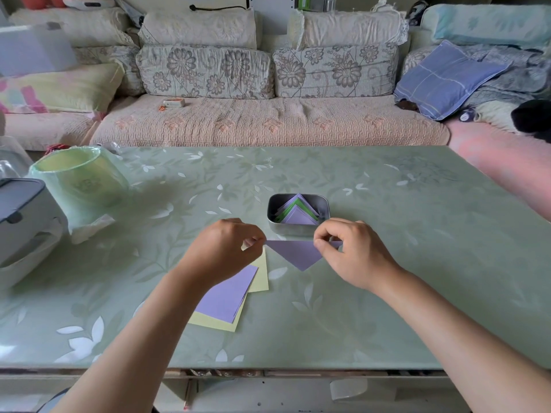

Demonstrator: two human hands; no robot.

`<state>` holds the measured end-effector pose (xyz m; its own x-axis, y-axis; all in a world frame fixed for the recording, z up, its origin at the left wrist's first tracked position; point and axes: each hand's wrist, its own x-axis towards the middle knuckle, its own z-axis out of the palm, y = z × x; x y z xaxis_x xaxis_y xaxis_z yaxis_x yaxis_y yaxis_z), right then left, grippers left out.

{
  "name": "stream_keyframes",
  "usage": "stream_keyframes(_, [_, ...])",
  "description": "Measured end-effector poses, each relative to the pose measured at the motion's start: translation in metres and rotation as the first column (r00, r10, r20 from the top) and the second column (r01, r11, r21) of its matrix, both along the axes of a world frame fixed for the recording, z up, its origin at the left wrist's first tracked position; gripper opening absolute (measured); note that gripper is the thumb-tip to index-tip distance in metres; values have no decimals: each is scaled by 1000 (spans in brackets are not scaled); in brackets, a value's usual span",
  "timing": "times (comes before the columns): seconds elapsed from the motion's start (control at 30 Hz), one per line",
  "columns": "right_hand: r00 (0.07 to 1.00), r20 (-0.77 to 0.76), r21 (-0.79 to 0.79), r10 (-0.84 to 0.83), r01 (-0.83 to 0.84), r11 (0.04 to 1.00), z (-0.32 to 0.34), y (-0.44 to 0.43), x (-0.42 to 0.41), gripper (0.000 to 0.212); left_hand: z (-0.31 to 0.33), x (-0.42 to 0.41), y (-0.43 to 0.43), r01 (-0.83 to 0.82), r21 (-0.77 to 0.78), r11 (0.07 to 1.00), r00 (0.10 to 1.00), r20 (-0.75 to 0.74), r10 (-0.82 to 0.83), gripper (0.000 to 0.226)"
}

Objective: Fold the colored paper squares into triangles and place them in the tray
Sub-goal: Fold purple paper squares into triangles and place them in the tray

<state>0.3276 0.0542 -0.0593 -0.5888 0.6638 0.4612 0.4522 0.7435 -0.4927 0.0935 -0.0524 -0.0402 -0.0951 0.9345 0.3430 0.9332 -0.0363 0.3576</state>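
A purple paper folded into a triangle point(298, 253) lies point-toward-me on the green table, just in front of the metal tray point(272, 217). My left hand point(226, 251) pinches its left corner and my right hand point(348, 251) pinches its right corner. The tray holds several folded purple and green triangles point(298, 214). A small stack of unfolded purple and yellow squares point(229, 296) lies partly under my left wrist.
A green-lined bin point(80, 180) and a grey-and-white appliance point(21, 216) stand at the table's left. A sofa with cushions runs behind the table. The table's near edge point(268, 369) is close to me.
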Motion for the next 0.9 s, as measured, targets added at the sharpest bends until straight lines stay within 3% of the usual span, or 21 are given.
stream_keyframes(0.13, [1000, 7, 7, -23, 23, 1000, 0, 0, 0, 16, -3, 1, 2, -65, 97, 993, 998, 26, 63, 11])
stream_keyframes(0.23, [1000, 6, -2, 3, -3, 1000, -1, -3, -4, 11, -7, 18, 5, 52, 169, 984, 998, 16, -55, 20])
stream_keyframes(0.43, [998, -15, -14, 57, -57, 998, 0, -14, -13, 11, -20, 45, 14, 115, 150, 982, 993, 15, -118, 32])
stream_keyframes(0.67, [1000, 3, 24, -15, 15, 1000, 2, -13, -12, 5, -18, 42, 14, 131, 87, 988, 989, 56, -136, 20])
stream_keyframes(0.9, [989, 77, -33, -129, 131, 991, 2, -5, -6, 9, -10, 28, 11, 44, 20, 999, 998, 46, -44, 13])
